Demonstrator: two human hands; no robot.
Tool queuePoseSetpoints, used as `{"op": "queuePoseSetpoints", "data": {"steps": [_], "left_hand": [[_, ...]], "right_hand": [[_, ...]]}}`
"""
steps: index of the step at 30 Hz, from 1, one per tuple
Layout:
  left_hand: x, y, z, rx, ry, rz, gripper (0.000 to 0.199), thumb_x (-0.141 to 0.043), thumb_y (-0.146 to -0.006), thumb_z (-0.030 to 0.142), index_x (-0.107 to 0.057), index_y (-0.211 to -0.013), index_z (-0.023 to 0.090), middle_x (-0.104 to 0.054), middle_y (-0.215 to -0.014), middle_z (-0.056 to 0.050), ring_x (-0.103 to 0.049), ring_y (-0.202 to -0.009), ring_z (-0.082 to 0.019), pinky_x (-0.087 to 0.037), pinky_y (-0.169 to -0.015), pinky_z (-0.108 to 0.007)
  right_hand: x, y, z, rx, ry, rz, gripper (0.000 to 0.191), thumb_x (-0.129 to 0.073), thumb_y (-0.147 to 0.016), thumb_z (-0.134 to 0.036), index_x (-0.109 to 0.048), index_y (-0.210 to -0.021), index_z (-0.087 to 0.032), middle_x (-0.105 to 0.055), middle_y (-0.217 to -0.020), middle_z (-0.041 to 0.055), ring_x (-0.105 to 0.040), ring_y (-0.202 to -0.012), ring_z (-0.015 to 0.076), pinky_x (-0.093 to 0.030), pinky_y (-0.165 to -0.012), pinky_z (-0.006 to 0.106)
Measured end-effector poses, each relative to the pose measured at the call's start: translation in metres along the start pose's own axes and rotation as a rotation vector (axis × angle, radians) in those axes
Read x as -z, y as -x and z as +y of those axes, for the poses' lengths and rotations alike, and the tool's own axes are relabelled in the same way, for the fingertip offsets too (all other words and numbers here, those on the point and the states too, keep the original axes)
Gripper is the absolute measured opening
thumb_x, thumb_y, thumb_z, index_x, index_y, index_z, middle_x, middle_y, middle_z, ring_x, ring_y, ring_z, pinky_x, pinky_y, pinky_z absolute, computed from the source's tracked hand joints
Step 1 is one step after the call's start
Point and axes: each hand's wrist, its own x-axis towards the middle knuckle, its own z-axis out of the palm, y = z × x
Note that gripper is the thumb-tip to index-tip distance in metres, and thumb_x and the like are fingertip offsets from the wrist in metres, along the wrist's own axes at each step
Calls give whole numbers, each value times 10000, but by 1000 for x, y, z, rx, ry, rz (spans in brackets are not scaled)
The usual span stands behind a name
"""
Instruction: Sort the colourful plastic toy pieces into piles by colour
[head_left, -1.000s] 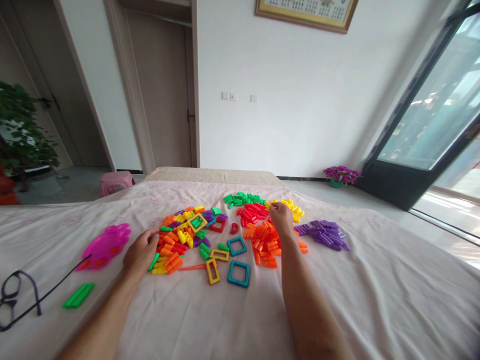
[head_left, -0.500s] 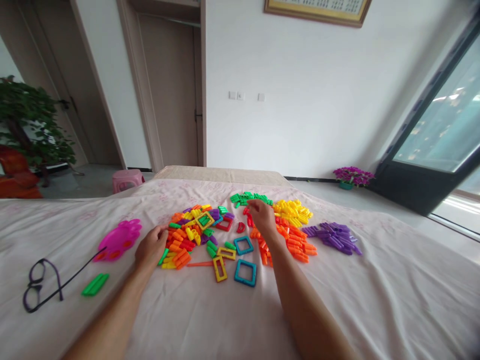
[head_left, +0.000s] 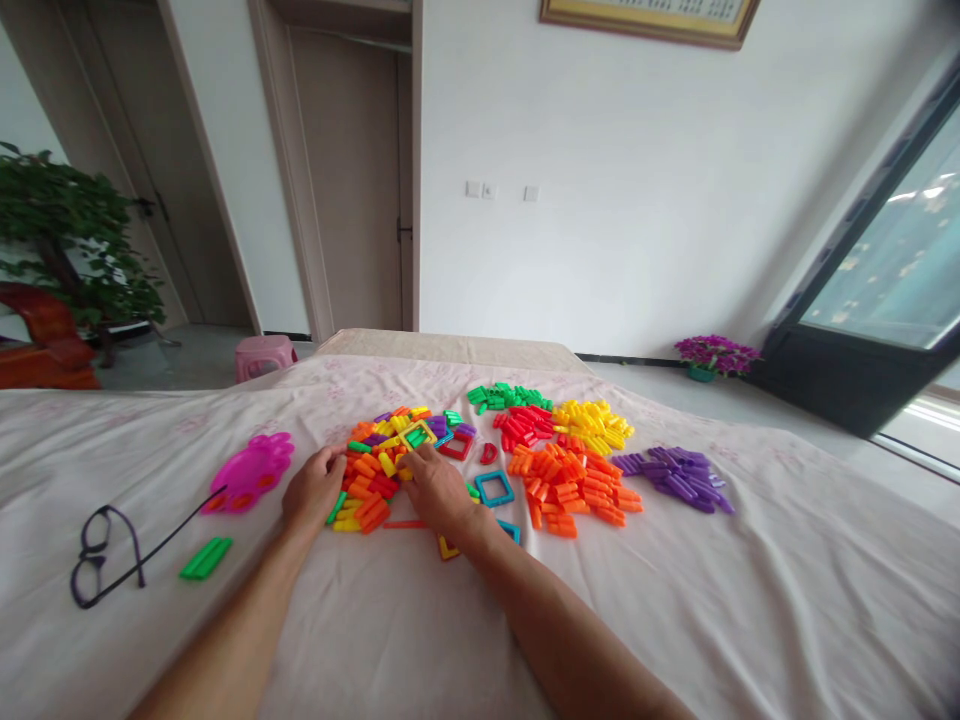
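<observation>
A mixed pile of plastic building pieces (head_left: 367, 465), in orange, yellow, green, red and purple, lies in front of me. My left hand (head_left: 315, 487) rests against its left edge, fingers curled together; whatever they may hold is hidden. Over the right side of the pile reaches my right hand (head_left: 436, 490), fingers drawn in and pointing down among the pieces; I cannot make out what is between them. Just beyond its fingertips lies a yellow square frame (head_left: 417, 434). A blue square frame (head_left: 495, 488) is to the right of that hand, and my wrist partly covers another blue frame.
Single-colour heaps lie to the right: green (head_left: 510, 397), red (head_left: 523, 428), yellow (head_left: 594, 427), orange (head_left: 574, 487) and purple (head_left: 681, 478). At left are a magenta tray (head_left: 251, 472), eyeglasses (head_left: 96, 560) and green pieces (head_left: 205, 558) on the cloth (head_left: 375, 620).
My right hand has moved from the green and red heaps back left to the mixed pile. My left hand stays at the pile's edge. The view has shifted slightly.
</observation>
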Motion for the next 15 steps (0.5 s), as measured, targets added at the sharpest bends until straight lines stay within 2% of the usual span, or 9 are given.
{"op": "queuePoseSetpoints", "data": {"steps": [3, 7, 12, 15], "left_hand": [[-2, -2, -2, -9, 0, 2, 400, -419, -885, 415, -635, -1189, 271, -702, -1149, -46, -645, -993, -234, -449, -721, -281], [-1, -1, -2, -15, 3, 4, 394, -415, -885, 418, -637, -1180, 278, -706, -1140, -39, -647, -982, -236, -446, -705, -282], [1, 1, 1, -5, 1, -4, 395, -403, -884, 422, -636, -1173, 287, -707, -1135, -35, -650, -957, -240, -438, -699, -288], [1, 0, 1, -4, 4, -8, 395, -403, -880, 420, -634, -1169, 281, -705, -1135, -40, -647, -960, -239, -435, -699, -286]], "right_hand": [[-4, -2, 2, -38, 9, 28, 198, -555, -853, -243, -609, -1043, -235, -613, -1071, 52, -589, -936, 182, -431, -745, 257], [-4, -5, 8, -116, -96, 77, 112, -530, -827, -191, -608, -903, -214, -648, -942, 29, -602, -850, 167, -419, -696, 251], [8, -10, 28, -230, -421, 200, 321, -584, -728, -189, -604, -1048, -179, -664, -862, 15, -613, -752, 149, -450, -645, 241], [24, -11, 48, -323, -698, 190, 398, -561, -734, -242, -608, -1118, -152, -659, -797, 11, -628, -689, 145, -478, -590, 236]]}}
